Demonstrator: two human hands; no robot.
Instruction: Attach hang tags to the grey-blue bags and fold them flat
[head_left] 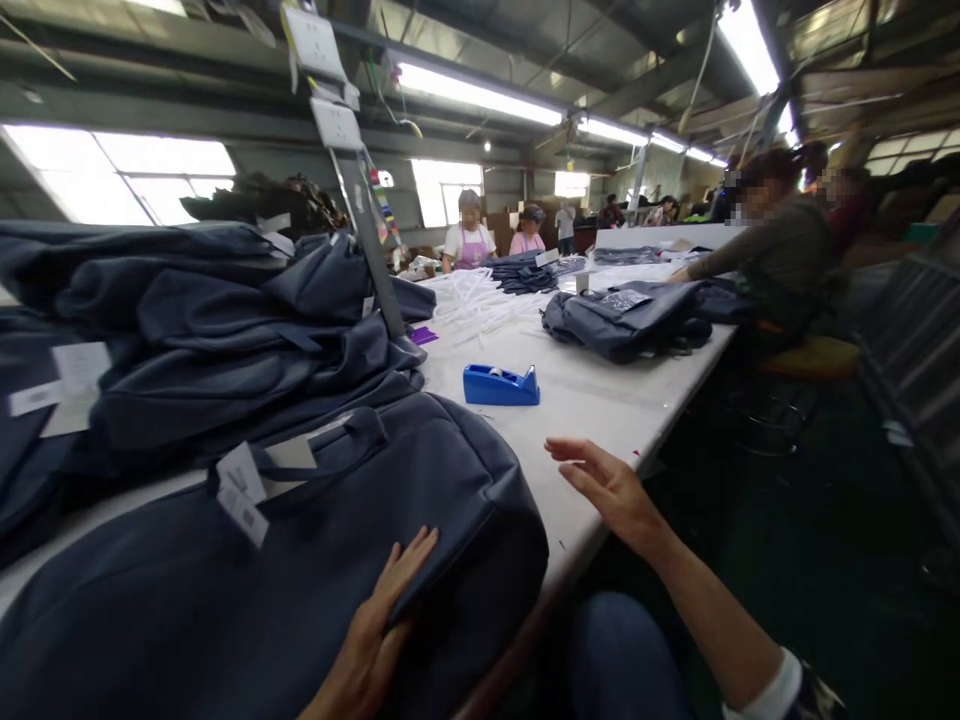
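Note:
A large dark blue backpack [300,580] lies on the white table in front of me, with paper tags [244,490] by its top loop. My left hand [379,615] rests on its side, fingers stretched out over the fabric. To the right, my right hand [600,485] hovers near the table's front edge, its fingers extended and holding nothing. Beyond both hands stands a blue tape dispenser [501,387], nearest to my right hand and apart from it.
More dark blue bags [225,340] are piled at the left, beside a metal post [367,230] with sockets. White strips [469,305] and another bag [622,315] lie farther along the table [480,450]. A co-worker [780,235] reaches in at the right, near a stool [810,358].

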